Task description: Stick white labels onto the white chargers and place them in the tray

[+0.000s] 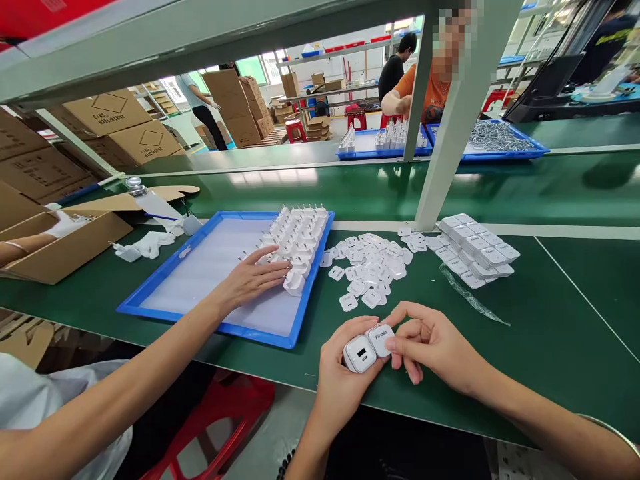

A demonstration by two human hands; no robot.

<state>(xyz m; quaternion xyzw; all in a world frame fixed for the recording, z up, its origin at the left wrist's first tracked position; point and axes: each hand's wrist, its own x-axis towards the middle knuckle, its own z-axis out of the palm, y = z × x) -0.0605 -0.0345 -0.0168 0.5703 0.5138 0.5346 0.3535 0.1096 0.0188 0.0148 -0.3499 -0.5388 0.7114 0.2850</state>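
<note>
My left hand [340, 373] is wrapped round a white charger [359, 354] whose end face shows a dark port and a smaller slot. Beside that face, touching it, is a second white square piece [381, 339] with printed lettering. The thumb and index finger of my right hand [425, 340] pinch this lettered piece at its right edge; the other fingers are curled. Whether the lettered piece is a loose cover or the end of another charger I cannot tell. Beyond my hands lies a loose pile of white square covers [373, 267] on the green table [550, 347].
A co-worker's hand [255, 277] reaches over a blue-rimmed tray [295, 327] with rows of white chargers [297, 233]. Stacked white square blocks [475, 250] stand at the right near a clear plastic strip [473, 297]. A metal post [443, 133] rises behind. An open carton [65, 250] is far left.
</note>
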